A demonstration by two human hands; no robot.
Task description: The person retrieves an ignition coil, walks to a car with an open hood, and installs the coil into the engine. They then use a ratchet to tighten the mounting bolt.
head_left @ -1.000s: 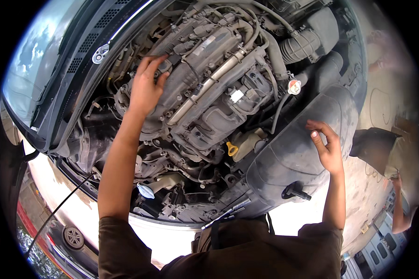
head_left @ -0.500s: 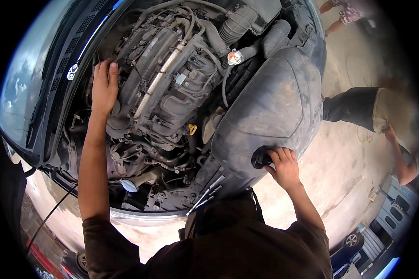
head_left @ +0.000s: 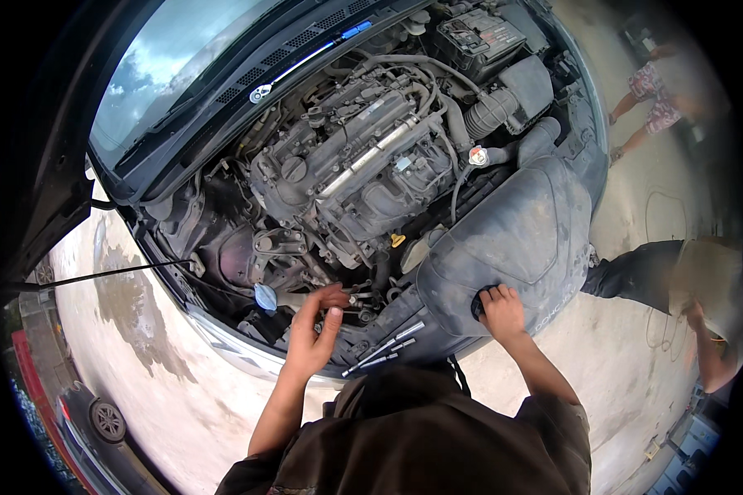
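My right hand (head_left: 499, 313) is curled on a small black part (head_left: 477, 305) sitting on a large dark plastic cover (head_left: 512, 227), which lies along the right side of the engine bay. My left hand (head_left: 316, 328), fingers loosely bent and apart with nothing visible in them, hovers low over hoses at the bay's lower edge. Close to it are a pale blue cap (head_left: 266, 296) and several metal extension bars (head_left: 382, 346) on the front edge. The engine (head_left: 347, 153) has a yellow dipstick loop (head_left: 398, 240) below it.
A ratchet with blue handle (head_left: 297, 66) rests along the windscreen base. A thin prop rod (head_left: 124, 270) crosses at left. A co-worker in dark trousers (head_left: 636, 272) stands at right; another person's legs in patterned shorts (head_left: 660, 111) show farther back. A parked car (head_left: 87, 421) is at lower left.
My right hand moved down from the air onto the black part and grips it. My left hand left the upper engine and came down toward the front edge. The view has shifted.
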